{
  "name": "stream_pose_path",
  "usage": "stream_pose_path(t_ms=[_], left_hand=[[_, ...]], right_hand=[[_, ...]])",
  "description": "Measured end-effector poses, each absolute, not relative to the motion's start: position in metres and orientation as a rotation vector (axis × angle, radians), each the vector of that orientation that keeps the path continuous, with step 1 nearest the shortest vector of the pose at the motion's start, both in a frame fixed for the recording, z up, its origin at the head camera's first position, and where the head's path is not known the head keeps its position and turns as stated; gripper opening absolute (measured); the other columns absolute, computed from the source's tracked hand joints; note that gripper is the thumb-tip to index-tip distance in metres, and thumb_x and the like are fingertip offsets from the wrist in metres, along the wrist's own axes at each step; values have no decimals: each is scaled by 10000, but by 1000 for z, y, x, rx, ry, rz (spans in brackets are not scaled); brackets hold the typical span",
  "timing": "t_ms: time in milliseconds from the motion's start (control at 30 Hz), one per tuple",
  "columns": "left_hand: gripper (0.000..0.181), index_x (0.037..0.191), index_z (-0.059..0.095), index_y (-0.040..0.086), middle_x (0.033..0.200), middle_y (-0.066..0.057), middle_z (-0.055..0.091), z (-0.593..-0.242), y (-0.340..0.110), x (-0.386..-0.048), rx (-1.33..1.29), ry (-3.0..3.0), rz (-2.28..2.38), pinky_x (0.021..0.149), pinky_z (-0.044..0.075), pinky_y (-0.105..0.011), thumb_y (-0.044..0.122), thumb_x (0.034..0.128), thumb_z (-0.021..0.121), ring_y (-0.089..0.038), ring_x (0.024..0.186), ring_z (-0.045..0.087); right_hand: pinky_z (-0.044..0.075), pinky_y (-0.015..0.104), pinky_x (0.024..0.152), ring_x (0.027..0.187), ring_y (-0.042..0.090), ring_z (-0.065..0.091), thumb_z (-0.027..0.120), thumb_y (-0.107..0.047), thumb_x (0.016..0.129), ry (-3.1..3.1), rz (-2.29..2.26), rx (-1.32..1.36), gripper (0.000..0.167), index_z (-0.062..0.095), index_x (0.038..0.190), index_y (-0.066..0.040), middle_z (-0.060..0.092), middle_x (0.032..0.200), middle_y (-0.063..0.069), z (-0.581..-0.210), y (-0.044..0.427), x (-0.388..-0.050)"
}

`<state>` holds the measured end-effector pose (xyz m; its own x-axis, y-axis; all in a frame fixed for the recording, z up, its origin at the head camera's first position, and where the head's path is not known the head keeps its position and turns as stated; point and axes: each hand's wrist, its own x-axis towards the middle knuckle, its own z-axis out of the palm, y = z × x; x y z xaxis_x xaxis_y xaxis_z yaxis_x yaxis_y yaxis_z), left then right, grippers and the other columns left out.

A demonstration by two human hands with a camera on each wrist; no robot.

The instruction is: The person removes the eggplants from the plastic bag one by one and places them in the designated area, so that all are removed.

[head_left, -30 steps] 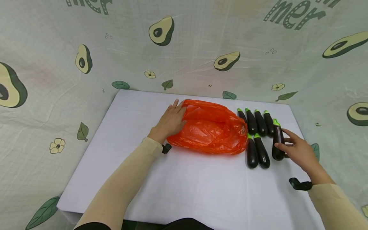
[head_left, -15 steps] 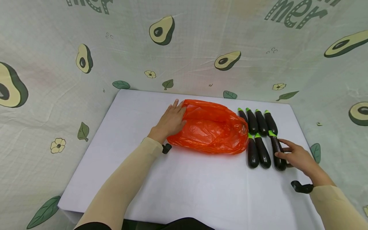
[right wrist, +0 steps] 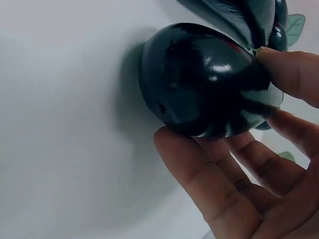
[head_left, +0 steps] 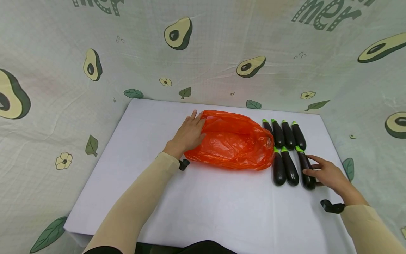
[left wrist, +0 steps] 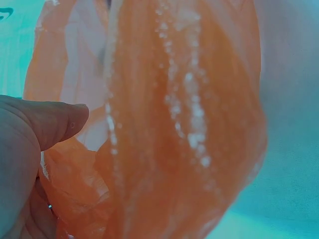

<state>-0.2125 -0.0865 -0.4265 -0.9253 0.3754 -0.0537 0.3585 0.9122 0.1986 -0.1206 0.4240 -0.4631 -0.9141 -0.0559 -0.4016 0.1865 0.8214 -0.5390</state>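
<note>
A dark eggplant [head_left: 306, 173] with a bright green cap lies at the front right of the group. My right hand [head_left: 328, 174] holds it from the right, thumb on one side and fingers on the other. In the right wrist view its glossy rounded end [right wrist: 204, 82] sits between thumb and fingers, close to the white surface. My left hand [head_left: 189, 133] rests with fairly straight fingers at the left edge of a red plastic bag [head_left: 231, 148]. The left wrist view shows the left thumb [left wrist: 65, 119] stretched out by the bag's translucent folds; the other fingers are mostly hidden.
Two more eggplants [head_left: 289, 167] lie in the front row. Several others [head_left: 288, 135] line the back row, the leftmost partly behind the bag. All lie on a white table [head_left: 222, 208], with an avocado-print cloth [head_left: 209, 70] behind it.
My right hand has brought its eggplant toward the front edge, from beside the back row into line with the front row. The left hand and the bag have stayed in place.
</note>
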Motion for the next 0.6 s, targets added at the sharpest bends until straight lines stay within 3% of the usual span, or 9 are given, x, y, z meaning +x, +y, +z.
stream_pose_path(t_ms=[600], left_hand=[[713,1658,318,68,1780,-98,145,-426,-87,-211,560,2979,275,1336,95,-499,347,1069,605,-308,1659,-16]], right_hand=[[648,487,792,1154,547,635,623,-392,1053,2623,-764,137,819,269,1589,117,456,1444,476,-467,423,-125]])
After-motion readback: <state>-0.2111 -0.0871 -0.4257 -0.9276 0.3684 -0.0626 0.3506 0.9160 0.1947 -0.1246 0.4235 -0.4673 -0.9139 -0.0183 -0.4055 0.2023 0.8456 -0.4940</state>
